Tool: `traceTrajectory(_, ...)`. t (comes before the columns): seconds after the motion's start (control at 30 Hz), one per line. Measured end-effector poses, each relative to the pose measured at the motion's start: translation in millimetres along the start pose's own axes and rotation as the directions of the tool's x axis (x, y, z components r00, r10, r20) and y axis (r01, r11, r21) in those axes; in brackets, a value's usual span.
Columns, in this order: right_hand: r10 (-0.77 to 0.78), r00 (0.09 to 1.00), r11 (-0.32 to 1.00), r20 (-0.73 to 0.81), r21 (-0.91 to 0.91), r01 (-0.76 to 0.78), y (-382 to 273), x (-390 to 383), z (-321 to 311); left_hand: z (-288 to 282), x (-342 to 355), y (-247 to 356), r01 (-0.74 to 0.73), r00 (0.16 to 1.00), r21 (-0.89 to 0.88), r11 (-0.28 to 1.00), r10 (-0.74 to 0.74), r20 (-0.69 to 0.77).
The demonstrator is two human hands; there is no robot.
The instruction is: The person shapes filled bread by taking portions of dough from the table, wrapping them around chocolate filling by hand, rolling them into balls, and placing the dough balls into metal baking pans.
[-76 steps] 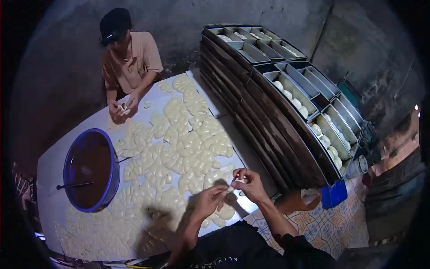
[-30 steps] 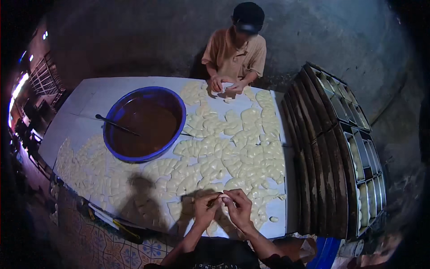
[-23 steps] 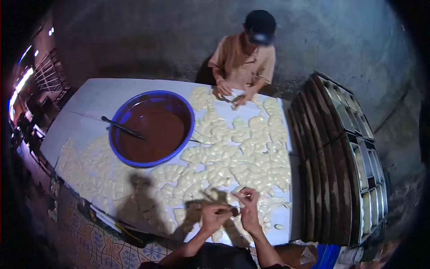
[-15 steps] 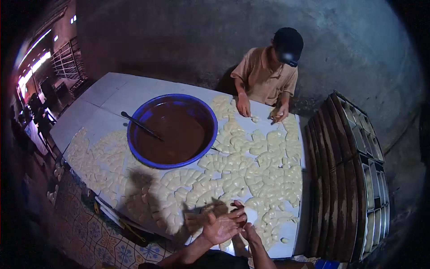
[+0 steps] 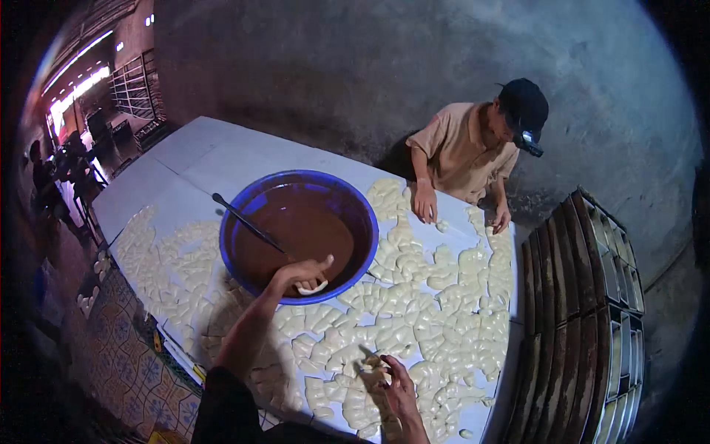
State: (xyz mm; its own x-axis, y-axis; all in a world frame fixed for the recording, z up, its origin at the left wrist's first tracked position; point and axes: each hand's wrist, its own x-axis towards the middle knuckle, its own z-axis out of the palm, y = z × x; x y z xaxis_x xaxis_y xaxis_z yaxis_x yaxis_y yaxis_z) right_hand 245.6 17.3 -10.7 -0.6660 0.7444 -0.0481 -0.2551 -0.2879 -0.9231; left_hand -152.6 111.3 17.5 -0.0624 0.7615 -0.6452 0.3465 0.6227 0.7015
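At the near rim of a blue basin [image 5: 370, 222] of brown filling, my left hand [image 5: 299, 275] is closed around a pale dough piece [image 5: 314, 288], its thumb raised. The basin's contents look like a thick brown liquid [image 5: 303, 222]. My right hand [image 5: 401, 391] hovers above the dough pieces near the table's front edge. Its fingers are bent and apart, and I make out nothing between them. Many flattened, glossy, cream-coloured dough pieces [image 5: 444, 296] cover much of the white table [image 5: 188, 159]. A dark-handled utensil [image 5: 248, 223] leans in the basin, its lower end under the liquid.
Across the table a co-worker [image 5: 462, 152] in a tan shirt and dark cap works with both hands over the dough. Tall stacked trays [image 5: 577, 281] stand right of the table. Patterned tile floor [image 5: 140, 362] lies at left, and a metal rack [image 5: 137, 85] stands far back.
My hands were together over the near dough. The left has moved forward and left to the basin with a dough piece; the right has lowered slightly. The view has shifted.
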Motion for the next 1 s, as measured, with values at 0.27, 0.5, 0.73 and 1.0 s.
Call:
traceTrajectory(0.27,0.045,0.992,0.998,-0.121,0.046,-0.039,-2,9,9,-15,37,-34,-0.159,0.778,0.425,0.891,0.378,-0.502)
traceTrajectory(0.5,0.07,0.992,0.991,-0.104,0.12,-0.057,6,7,7,13,-20,8,-0.082,0.953,0.345,0.935,0.176,-0.248)
traceTrajectory(0.73,0.05,0.981,0.995,-0.189,0.09,-0.033,11,12,4,104,-120,64,-0.079,0.737,0.415,0.906,0.333,-0.587)
traceTrajectory(1.0,0.356,0.866,0.851,-0.351,0.505,-0.145,12,3,23,240,-110,-11,-0.253,0.951,-0.879,0.404,0.271,-0.149)
